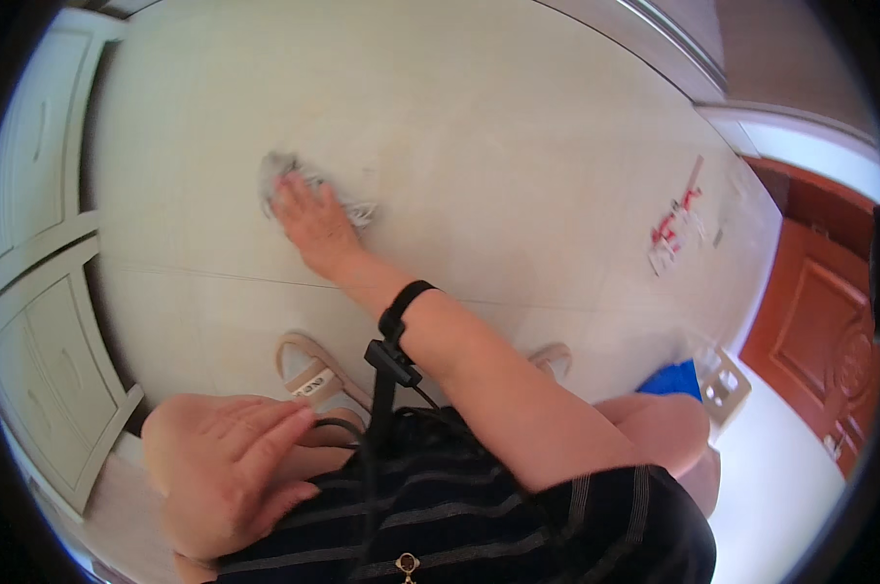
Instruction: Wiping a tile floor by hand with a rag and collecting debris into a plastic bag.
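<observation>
A crumpled greyish-white cloth (359,212) lies on the pale tiled floor (469,146), blurred at its upper left. My right hand (312,219) presses down over it with the fingers spread; whether they grip the cloth is hidden. A black strap with a small device circles the right forearm. My left hand (254,467) rests on my left knee, fingers extended and nothing visible in it. Below the hands, a beige sandal (312,369) shows on my left foot, and part of the other sandal (553,359) shows beyond the right forearm.
Red and white scraps (669,230) lie on the floor at the right. White cabinet doors (35,372) line the left side. A blue item (669,379) and a beige plastic frame (728,390) are beside my right knee. A brown wooden door (812,314) stands at the far right.
</observation>
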Action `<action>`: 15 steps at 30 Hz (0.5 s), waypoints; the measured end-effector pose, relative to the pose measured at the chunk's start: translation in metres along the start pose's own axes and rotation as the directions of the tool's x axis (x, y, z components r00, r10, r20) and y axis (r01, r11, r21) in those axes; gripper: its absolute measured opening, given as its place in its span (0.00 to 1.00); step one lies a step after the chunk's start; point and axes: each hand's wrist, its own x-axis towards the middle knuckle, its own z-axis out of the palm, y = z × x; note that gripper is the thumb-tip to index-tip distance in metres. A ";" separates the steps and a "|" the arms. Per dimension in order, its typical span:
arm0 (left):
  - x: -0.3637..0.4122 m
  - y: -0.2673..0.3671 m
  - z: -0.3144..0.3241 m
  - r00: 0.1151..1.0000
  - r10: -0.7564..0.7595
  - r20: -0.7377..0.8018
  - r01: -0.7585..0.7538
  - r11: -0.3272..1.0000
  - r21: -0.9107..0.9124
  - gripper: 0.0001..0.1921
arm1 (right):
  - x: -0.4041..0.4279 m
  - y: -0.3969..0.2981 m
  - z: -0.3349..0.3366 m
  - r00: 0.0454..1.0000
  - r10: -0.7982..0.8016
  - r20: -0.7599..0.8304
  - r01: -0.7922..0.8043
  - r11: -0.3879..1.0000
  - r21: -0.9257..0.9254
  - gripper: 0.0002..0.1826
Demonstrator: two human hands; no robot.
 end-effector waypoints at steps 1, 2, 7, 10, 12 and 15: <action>-0.006 -0.005 0.002 0.999 -0.046 -0.017 0.046 0.999 0.017 0.31 | 0.011 -0.026 0.000 0.981 -0.177 0.075 0.176 0.984 0.013 0.25; -0.011 -0.013 0.007 0.999 0.000 -0.046 -0.001 1.000 -0.029 0.31 | 0.025 -0.048 0.001 0.926 -0.350 0.141 0.349 0.936 0.033 0.28; -0.017 -0.021 0.003 0.999 0.034 -0.032 -0.037 0.993 -0.112 0.31 | 0.098 -0.036 0.007 0.950 -0.257 0.176 0.267 0.963 -0.032 0.36; -0.027 -0.021 0.001 0.998 -0.015 -0.059 0.008 0.994 -0.108 0.31 | 0.144 0.004 -0.002 0.998 -0.027 0.049 0.033 0.991 -0.133 0.35; -0.025 -0.024 0.004 0.997 -0.006 -0.082 -0.004 0.992 -0.126 0.31 | 0.141 0.069 -0.013 0.987 0.152 -0.043 -0.157 0.974 -0.163 0.35; -0.021 -0.023 0.004 0.995 -0.027 -0.093 0.013 0.989 -0.144 0.31 | 0.084 0.158 -0.032 0.941 0.313 -0.130 -0.338 0.888 -0.311 0.33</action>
